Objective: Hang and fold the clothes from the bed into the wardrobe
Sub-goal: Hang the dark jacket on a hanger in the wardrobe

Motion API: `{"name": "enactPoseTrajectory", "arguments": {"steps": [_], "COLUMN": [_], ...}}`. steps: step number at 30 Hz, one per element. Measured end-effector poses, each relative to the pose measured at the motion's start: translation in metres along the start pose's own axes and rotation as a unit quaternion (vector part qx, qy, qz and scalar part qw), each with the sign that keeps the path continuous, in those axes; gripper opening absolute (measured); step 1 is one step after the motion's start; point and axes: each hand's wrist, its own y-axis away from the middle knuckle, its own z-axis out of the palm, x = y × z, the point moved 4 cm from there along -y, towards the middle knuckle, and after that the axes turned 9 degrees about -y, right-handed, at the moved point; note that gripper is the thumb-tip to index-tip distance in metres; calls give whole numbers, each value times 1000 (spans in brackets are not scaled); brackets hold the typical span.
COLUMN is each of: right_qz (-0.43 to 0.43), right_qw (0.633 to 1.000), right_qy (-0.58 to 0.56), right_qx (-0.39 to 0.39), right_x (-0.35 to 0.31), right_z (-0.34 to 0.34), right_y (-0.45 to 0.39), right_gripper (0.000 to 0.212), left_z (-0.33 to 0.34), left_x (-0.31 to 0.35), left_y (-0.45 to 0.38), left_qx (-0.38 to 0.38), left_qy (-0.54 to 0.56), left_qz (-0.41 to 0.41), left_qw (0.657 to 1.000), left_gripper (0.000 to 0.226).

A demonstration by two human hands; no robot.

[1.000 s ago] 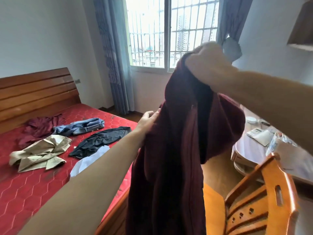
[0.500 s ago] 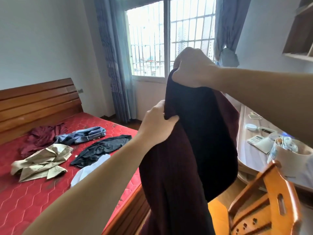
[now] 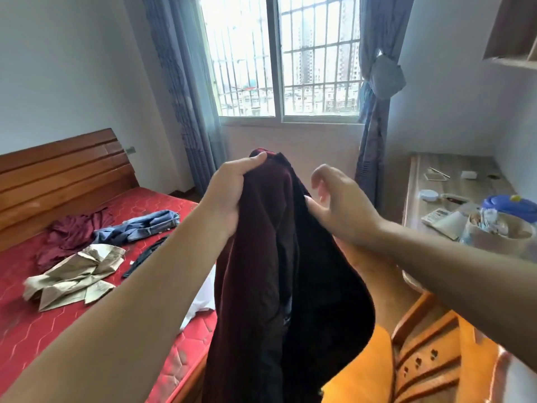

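Far left: bed (image 3: 72,330) with red mattress, wooden headboard (image 3: 58,175) against the wall. Lying on it, left to right: maroon top (image 3: 72,237) nearest the headboard, beige garment (image 3: 75,274) crumpled in front of it, jeans (image 3: 139,226) just beside the maroon top, black garment (image 3: 145,257) partly hiding behind the left forearm, white cloth (image 3: 200,298) showing at the mattress edge, mostly blocked by arm and fabric.

Centre: left hand (image 3: 229,196) is gripping the top edge of the dark maroon garment (image 3: 261,286), fingers curling round a bunched fold, thumb on top. Garment is hanging straight down in the air over the bed's foot corner, blocking the view of the floor and bed edge behind it.

Right hand (image 3: 340,207) is sitting just beside the garment's right edge, fingers loosely spread and blurring; thumb area is touching the fabric, not clamping it.

Behind: barred window (image 3: 282,56) with blue curtains (image 3: 186,97) either side.

Right: orange wooden chair (image 3: 421,367) below the right forearm, standing close to the hanging fabric. Desk (image 3: 453,175) beyond, carrying a calculator (image 3: 436,216), a cup (image 3: 494,231) of clutter, a blue lid (image 3: 511,205) and small bits. Shelf (image 3: 514,30) up in the corner.
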Motion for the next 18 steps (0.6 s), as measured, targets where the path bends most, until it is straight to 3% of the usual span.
{"name": "enactPoseTrajectory", "arguments": {"steps": [3, 6, 8, 10, 12, 14, 15, 18], "right_qz": [15, 45, 93, 164, 197, 217, 217, 200], "right_qw": [993, 975, 957, 930, 919, 919, 925, 943], "right_qy": [-87, -71, -81, -135, -155, -176, -177, -148], "right_qx": [-75, -208, -263, -299, -303, -276, -258, -223], "right_x": [9, 13, 14, 14, 13, 10, 8, 13], "right_z": [30, 56, 68, 79, 92, 105, 108, 105], "right_y": [43, 61, 59, 57, 58, 62, 62, 54], "right_gripper": [18, 39, 62, 72, 58, 23, 16, 30], "left_z": [1, -1, -5, -7, -8, -10, -14, -33], "left_x": [0, -5, -9, -10, -9, -4, -1, 10], "left_y": [-2, -7, -8, -4, 4, 14, 17, 22], "left_qx": [-3, -10, -23, -48, -70, -67, -57, -38], "left_qy": [12, 23, 28, 40, 39, 29, 21, -16], "left_qz": [-13, -18, -29, -36, -27, -11, -4, 17], "left_qw": [1000, 1000, 999, 997, 996, 997, 998, 999], "left_gripper": [18, 17, 19, 23, 28, 24, 22, 17]}}
